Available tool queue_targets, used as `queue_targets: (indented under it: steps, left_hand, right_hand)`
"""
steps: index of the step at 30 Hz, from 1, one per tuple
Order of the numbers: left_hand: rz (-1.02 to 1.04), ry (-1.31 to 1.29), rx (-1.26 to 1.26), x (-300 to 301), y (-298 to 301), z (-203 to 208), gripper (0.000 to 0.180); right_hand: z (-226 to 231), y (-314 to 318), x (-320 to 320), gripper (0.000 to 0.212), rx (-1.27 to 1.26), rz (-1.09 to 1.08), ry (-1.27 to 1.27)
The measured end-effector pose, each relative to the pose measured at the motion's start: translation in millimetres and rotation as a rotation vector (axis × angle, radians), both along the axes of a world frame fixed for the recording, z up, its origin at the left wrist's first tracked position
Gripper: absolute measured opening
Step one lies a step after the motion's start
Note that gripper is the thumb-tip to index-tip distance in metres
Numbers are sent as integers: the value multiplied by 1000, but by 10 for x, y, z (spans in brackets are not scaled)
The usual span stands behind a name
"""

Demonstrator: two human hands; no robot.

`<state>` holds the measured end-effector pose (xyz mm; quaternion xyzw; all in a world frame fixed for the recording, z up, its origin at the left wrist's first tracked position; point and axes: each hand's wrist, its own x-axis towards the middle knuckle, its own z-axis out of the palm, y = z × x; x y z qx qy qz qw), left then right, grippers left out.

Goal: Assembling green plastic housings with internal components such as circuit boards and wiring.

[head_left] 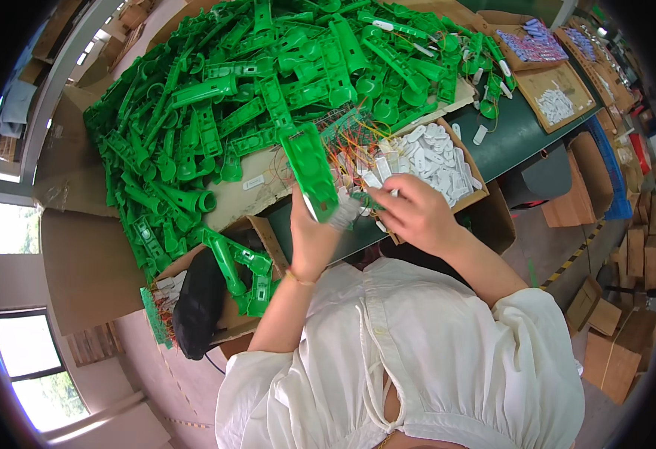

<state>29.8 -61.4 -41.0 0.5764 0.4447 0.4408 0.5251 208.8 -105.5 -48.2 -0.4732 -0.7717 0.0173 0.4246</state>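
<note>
My left hand (311, 238) is wrapped round the lower end of a green plastic housing half (309, 161), which stands tilted over the table edge. Something greyish-white (345, 214) shows blurred by its thumb. My right hand (418, 215) is just right of the housing, its thumb and fingers drawn together; what they hold, if anything, I cannot make out. Small white plastic pieces (440, 161) fill a cardboard box beyond the right hand. Behind the housing lie thin red and yellow wires (354, 150) and green circuit boards (335, 123).
A large heap of green housings (216, 97) covers the far left. An open box (268, 247) with more housings and a black bag (199, 303) stands at my left. Far right are a tray of white parts (556, 105) and a box of purple cylinders (530, 45).
</note>
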Motion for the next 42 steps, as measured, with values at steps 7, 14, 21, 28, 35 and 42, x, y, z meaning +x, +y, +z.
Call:
queue_targets:
  steps: [7,14,21,28,35,42]
  left_hand:
    - [-204,-525,-621,-194,112,-136,35]
    - [-435,-700,-502,-130,58,-71,48]
    - [-328,-437,-282,-55,-25,12,70]
    - [-448,-385,-210,-78,-28,-6,82]
    - [-463,-306,-184,-61,-59,-19,76]
    - [-438,-372,-323,-60,-73,-121,79]
  right_hand:
    - [196,-49,-123,41,-153,193,254]
    - [280,-43,-167,34,-60,64,134]
    - [353,-67,-246,32,-13,19,-103]
    - [485,-104,-214,33,-75,35,-162]
    - [463,-80,-203,31,-187,101,-135]
    - [247,-54,-191,32,-196,86,62]
